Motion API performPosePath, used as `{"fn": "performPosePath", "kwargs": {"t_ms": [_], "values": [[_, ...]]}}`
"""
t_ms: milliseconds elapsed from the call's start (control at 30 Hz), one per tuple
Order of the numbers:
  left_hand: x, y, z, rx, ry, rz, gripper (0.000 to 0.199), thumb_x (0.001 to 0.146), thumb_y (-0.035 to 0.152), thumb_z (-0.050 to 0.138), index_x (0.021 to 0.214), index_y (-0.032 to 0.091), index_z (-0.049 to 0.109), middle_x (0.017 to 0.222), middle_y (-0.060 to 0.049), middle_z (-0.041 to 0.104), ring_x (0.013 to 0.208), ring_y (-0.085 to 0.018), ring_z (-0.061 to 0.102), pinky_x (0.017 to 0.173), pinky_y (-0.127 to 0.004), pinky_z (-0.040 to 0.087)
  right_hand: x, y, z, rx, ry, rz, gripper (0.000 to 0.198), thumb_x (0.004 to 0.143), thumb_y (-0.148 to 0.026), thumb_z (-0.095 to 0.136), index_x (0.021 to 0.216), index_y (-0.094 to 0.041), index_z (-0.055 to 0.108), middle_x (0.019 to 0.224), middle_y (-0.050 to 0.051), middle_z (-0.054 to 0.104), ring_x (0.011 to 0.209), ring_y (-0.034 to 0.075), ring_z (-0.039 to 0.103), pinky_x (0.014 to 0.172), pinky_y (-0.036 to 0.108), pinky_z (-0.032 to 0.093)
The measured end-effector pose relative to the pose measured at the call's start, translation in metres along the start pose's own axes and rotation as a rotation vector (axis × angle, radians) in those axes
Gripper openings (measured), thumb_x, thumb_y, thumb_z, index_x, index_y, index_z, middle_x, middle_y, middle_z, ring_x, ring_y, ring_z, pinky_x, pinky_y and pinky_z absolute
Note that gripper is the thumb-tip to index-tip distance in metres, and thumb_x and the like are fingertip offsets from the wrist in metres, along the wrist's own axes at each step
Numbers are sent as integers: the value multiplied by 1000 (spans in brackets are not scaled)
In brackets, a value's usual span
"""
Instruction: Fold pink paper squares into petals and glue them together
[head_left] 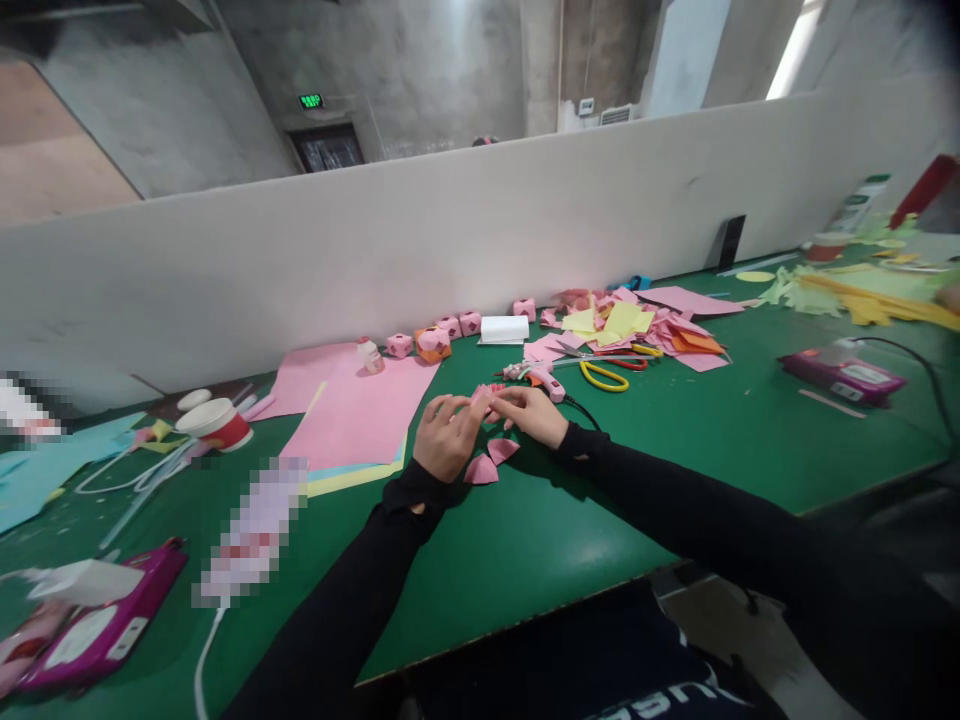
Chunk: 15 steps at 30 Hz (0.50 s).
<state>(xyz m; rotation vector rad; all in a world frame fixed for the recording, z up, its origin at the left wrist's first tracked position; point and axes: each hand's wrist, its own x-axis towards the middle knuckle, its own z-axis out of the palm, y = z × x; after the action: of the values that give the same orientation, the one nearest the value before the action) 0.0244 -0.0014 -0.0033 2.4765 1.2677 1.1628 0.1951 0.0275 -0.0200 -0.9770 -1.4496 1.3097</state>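
Observation:
Over the middle of the green table, my left hand (448, 437) and my right hand (534, 413) meet on a small folded pink paper piece (484, 393). Fingers of both hands are closed on it and cover much of it. Just below them on the table lie pink paper petals (482, 469), cut in wedge shapes. Beyond my right hand rests a pink glue gun (551, 383) with a black cord. Scissors with yellow handles (604, 377) lie to its right.
Pink sheets (352, 410) lie to the left. Folded pink paper balls (400, 345) line the white partition (450, 240). A pile of paper scraps (626, 322) is at the back right. Purple power boxes (844, 376), a paper cup (217, 425) and a blurred-out phone-like object (255, 535) also sit on the table.

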Motion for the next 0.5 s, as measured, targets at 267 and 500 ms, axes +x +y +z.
{"fn": "performPosePath", "kwargs": {"t_ms": [267,500], "values": [[-2,4,-2,7,67,-30,33,81,35,59,112,23,63,109,-12,65,111,-28,52,101,-41,29,1,-3,-6,36,-67,31,13,69,-19,60,78,-12,66,67,1,67,49,6,52,41,16,35],[-3,4,-3,-228,186,-249,36,82,38,57,115,21,55,102,-8,68,100,-21,61,91,-33,43,0,7,1,18,-52,25,25,70,-18,65,94,-13,59,57,-2,64,57,13,63,54,21,46]]}}
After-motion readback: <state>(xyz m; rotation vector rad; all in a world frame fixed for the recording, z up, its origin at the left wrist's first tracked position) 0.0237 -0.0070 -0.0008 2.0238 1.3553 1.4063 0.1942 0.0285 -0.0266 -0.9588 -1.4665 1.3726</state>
